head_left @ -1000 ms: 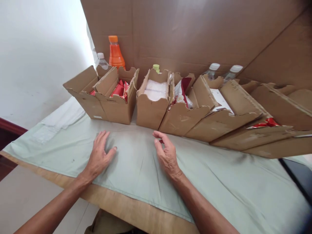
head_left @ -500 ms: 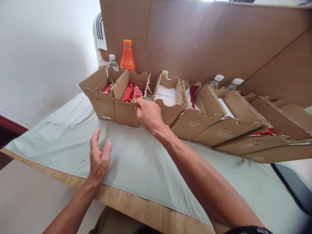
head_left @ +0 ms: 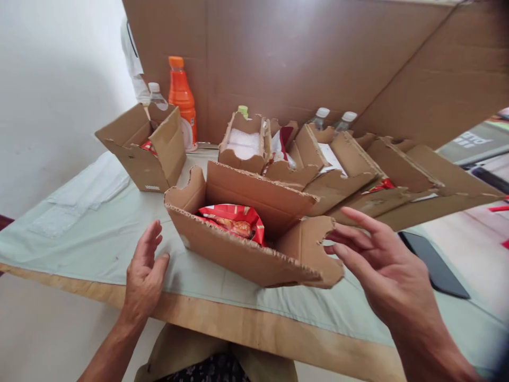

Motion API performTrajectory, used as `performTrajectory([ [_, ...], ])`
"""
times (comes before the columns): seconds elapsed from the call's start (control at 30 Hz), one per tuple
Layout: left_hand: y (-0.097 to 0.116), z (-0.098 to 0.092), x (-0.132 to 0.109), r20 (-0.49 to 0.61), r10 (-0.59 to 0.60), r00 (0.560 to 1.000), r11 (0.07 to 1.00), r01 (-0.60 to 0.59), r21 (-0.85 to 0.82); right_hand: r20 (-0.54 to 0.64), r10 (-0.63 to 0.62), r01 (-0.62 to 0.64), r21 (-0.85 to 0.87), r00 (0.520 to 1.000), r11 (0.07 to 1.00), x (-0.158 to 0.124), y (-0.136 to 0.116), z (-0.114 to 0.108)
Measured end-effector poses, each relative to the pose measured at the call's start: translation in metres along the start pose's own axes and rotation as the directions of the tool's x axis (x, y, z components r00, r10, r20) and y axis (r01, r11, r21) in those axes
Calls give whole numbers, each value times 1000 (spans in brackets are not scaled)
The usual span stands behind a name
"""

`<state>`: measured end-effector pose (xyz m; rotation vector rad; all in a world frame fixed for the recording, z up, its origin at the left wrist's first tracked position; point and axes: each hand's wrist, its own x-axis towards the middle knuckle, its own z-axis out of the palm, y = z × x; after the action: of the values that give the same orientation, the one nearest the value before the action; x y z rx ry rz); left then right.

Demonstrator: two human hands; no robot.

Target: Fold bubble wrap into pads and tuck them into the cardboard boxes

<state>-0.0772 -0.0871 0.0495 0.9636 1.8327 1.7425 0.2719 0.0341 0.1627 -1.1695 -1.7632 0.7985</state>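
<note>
A cardboard box [head_left: 246, 260] with an open top stands at an angle on the cloth in front of me. Inside it lies a red snack bag [head_left: 238, 220] with a food picture on it. My right hand [head_left: 382, 260] is at the box's right end, fingers apart around the notched edge; whether the fingertips touch the cardboard, I cannot tell. To the left of the box, my left hand [head_left: 145, 265] is held open above the cloth, thumb apart, touching nothing.
Several more cardboard boxes [head_left: 139, 159] stand in a row behind. An orange bottle [head_left: 183, 101] and clear bottles [head_left: 345, 119] rise behind them, before a large cardboard panel [head_left: 278, 69]. A black phone [head_left: 433, 265] lies right, plastic wrap [head_left: 75, 196] left.
The box with the red snack bag has come out of the row toward me and turned. My right hand moved right and loosened from its edge. My left hand shifted slightly left.
</note>
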Motion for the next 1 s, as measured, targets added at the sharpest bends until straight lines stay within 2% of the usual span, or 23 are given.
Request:
performTrajectory([
  [0.1, 7, 7, -15, 127, 43, 991, 997, -34, -72, 132, 17, -19, 15, 991, 1000, -29, 26, -8],
  [0.17, 12, 14, -15, 205, 34, 978, 997, -20, -71, 251, -2, 10, -29, 968, 1000, -46, 36, 6],
  [0.23, 18, 22, -13, 252, 4, 968, 999, 8, -48, 294, -16, 42, -81, 956, 996, -56, 41, 28],
  [0.3, 25, 31, -12, 262, -15, 965, 999, 24, -30, 251, -27, 62, -133, 968, 989, -57, 40, 45],
  [0.37, 30, 41, -12, 251, -3, 968, 1000, 10, -25, 165, -53, 83, -177, 985, 981, -52, 39, 51],
  [0.5, 33, 67, -11, 285, 82, 955, 996, -73, -42, 72, -19, 38, -262, 997, 964, -32, 46, 36],
  [0.6, 27, 87, -4, 411, 95, 907, 995, -104, -1, -9, 55, -56, -299, 998, 953, -19, 64, 28],
  [0.7, 19, 97, 0, 537, 54, 842, 984, -136, 114, -33, 92, -97, -289, 995, 952, -20, 86, 34],
  [0.77, 16, 92, -2, 543, 30, 839, 969, -157, 189, -23, 141, -141, -307, 990, 941, -26, 98, 39],
  [0.83, 13, 78, -2, 522, -1, 853, 945, -170, 280, -7, 219, -208, -349, 976, 914, -32, 106, 41],
  [0.9, 9, 55, 4, 495, 6, 869, 892, -229, 390, 21, 290, -261, -381, 957, 887, -35, 112, 38],
  [1.0, 4, 8, 37, 365, 83, 927, 703, -314, 638, 58, 368, -316, -401, 928, 860, -33, 121, 34],
])
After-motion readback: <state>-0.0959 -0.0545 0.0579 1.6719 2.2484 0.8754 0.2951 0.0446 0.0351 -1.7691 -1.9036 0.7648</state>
